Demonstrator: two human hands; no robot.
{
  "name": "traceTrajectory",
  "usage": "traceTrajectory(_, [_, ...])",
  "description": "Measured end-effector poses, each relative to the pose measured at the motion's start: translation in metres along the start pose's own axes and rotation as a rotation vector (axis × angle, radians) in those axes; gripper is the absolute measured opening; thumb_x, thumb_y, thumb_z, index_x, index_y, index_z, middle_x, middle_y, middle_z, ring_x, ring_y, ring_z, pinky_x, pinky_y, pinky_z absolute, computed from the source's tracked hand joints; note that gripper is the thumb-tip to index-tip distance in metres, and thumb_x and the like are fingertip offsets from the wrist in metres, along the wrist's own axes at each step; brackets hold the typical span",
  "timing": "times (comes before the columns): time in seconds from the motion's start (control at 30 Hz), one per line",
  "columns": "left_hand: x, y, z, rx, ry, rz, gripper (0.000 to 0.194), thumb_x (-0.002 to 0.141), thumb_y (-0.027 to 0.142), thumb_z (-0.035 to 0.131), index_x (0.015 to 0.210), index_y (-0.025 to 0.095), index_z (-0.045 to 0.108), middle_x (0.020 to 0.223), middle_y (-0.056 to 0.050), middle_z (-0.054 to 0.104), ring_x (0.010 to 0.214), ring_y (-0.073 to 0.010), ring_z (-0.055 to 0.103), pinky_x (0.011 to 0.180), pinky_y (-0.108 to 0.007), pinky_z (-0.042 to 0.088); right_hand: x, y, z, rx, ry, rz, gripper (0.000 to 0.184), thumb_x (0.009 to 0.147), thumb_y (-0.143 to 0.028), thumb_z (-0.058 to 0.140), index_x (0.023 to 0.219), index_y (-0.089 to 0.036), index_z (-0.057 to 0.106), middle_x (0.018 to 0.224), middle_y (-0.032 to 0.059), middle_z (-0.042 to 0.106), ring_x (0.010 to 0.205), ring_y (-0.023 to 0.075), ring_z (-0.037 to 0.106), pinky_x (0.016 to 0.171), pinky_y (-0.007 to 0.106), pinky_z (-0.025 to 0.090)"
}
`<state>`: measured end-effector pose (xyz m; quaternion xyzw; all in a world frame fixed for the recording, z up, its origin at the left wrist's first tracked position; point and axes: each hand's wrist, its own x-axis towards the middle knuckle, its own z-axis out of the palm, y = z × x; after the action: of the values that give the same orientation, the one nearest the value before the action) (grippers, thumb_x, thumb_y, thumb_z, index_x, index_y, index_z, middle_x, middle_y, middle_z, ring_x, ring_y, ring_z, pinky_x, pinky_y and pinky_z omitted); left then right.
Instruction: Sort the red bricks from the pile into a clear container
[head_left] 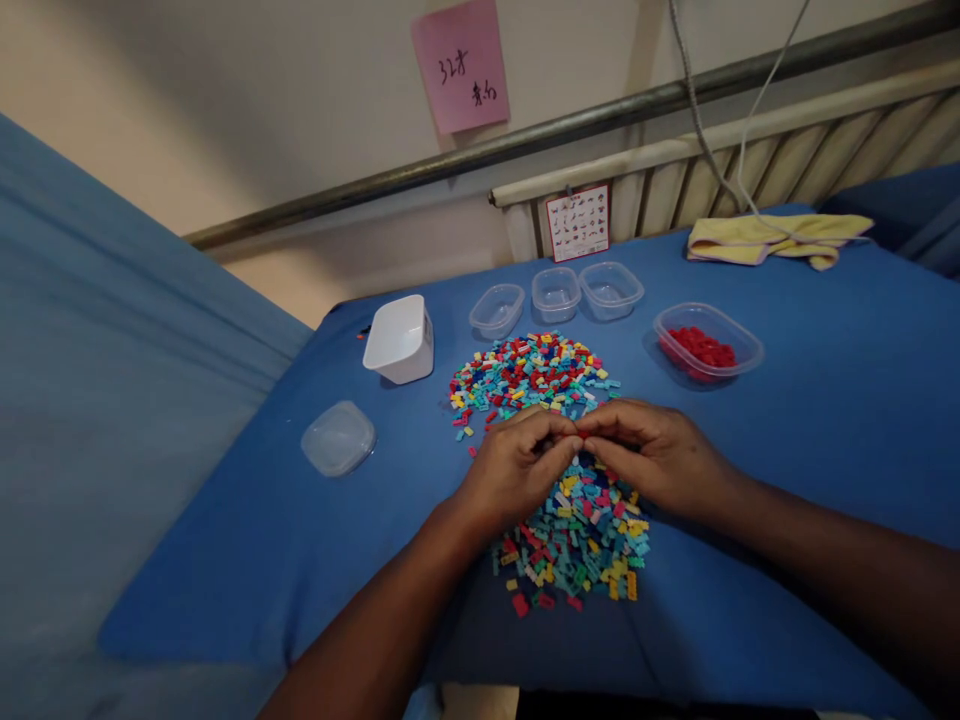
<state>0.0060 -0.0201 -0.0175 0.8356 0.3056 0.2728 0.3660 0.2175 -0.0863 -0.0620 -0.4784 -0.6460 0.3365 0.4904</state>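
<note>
My left hand (521, 462) and my right hand (656, 452) meet fingertip to fingertip over the bricks. Between their pinched fingers is a small red toy brick (583, 435), mostly covered by the fingertips. Both hands are closed on it. Beyond them lies a mixed heap of small toy bricks (525, 372) in red, yellow, blue, turquoise and white. A second heap of bricks (577, 540), mainly turquoise, yellow and pink, spreads below my wrists. To the right of the far heap, a clear plastic tub (746, 350) contains red bricks (701, 347).
Three clear tubs (498, 312) line the back of the blue-covered table (247, 520). A white container (397, 340) and a clear lid (337, 440) stand at left. A yellow cloth (750, 240) lies back right, near hanging cords (739, 150). A picture card (579, 223) leans by the radiator.
</note>
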Motion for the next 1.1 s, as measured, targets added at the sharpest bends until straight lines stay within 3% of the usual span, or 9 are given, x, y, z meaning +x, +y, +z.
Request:
traceTrajectory(0.2, [-0.002, 0.001, 0.001, -0.16, 0.003, -0.094, 0.019, 0.102, 0.031, 0.071, 0.112, 0.021, 0.084, 0.103, -0.007, 0.081, 0.091, -0.018, 0.074, 0.081, -0.031, 0.057, 0.002, -0.002, -0.007, -0.071, 0.039, -0.05, 0.014, 0.104, -0.03, 0.07, 0.11, -0.026, 0.082, 0.101, 0.0048, 0.082, 0.09, 0.0207, 0.077, 0.081, 0.035, 0.062])
traceTrajectory(0.37, [-0.006, -0.005, 0.005, -0.3, 0.019, -0.202, 0.025, 0.099, 0.037, 0.077, 0.116, 0.02, 0.084, 0.097, -0.007, 0.082, 0.084, -0.0166, 0.073, 0.076, -0.03, 0.057, 0.002, -0.002, -0.006, -0.083, 0.028, -0.043, 0.01, 0.104, -0.027, 0.07, 0.105, -0.025, 0.08, 0.096, 0.0034, 0.08, 0.086, 0.0191, 0.076, 0.076, 0.032, 0.06])
traceTrajectory(0.57, [0.001, -0.001, 0.003, -0.299, 0.087, -0.149, 0.013, 0.091, 0.031, 0.085, 0.097, 0.019, 0.084, 0.091, -0.006, 0.08, 0.084, -0.0154, 0.072, 0.076, -0.027, 0.056, 0.004, -0.005, -0.003, -0.026, 0.013, -0.094, 0.007, 0.104, -0.025, 0.071, 0.107, -0.025, 0.078, 0.102, 0.0043, 0.081, 0.092, 0.0199, 0.077, 0.083, 0.035, 0.061])
traceTrajectory(0.8, [0.005, -0.003, 0.003, -0.369, 0.146, -0.241, 0.017, 0.086, 0.034, 0.089, 0.09, 0.019, 0.083, 0.082, -0.003, 0.079, 0.074, -0.0132, 0.07, 0.068, -0.023, 0.056, 0.012, -0.021, -0.007, -0.163, 0.027, -0.259, 0.014, 0.104, -0.015, 0.068, 0.109, -0.025, 0.075, 0.1, 0.005, 0.08, 0.094, 0.0201, 0.075, 0.086, 0.035, 0.059])
traceTrajectory(0.9, [0.004, -0.005, 0.003, -0.349, 0.176, -0.22, 0.016, 0.086, 0.035, 0.09, 0.088, 0.021, 0.084, 0.083, -0.003, 0.08, 0.074, -0.0136, 0.072, 0.068, -0.022, 0.057, 0.014, -0.023, -0.007, -0.18, 0.032, -0.281, 0.015, 0.103, -0.013, 0.068, 0.11, -0.025, 0.074, 0.101, 0.0054, 0.08, 0.096, 0.0204, 0.075, 0.087, 0.035, 0.06])
traceTrajectory(1.1, [0.007, -0.006, 0.001, -0.194, 0.2, -0.015, 0.01, 0.098, 0.031, 0.081, 0.102, 0.027, 0.09, 0.102, -0.005, 0.085, 0.096, -0.0179, 0.08, 0.09, -0.028, 0.065, 0.016, -0.017, -0.002, -0.158, 0.107, -0.253, 0.014, 0.101, -0.013, 0.073, 0.108, -0.024, 0.076, 0.099, 0.0033, 0.079, 0.093, 0.0185, 0.075, 0.082, 0.032, 0.059])
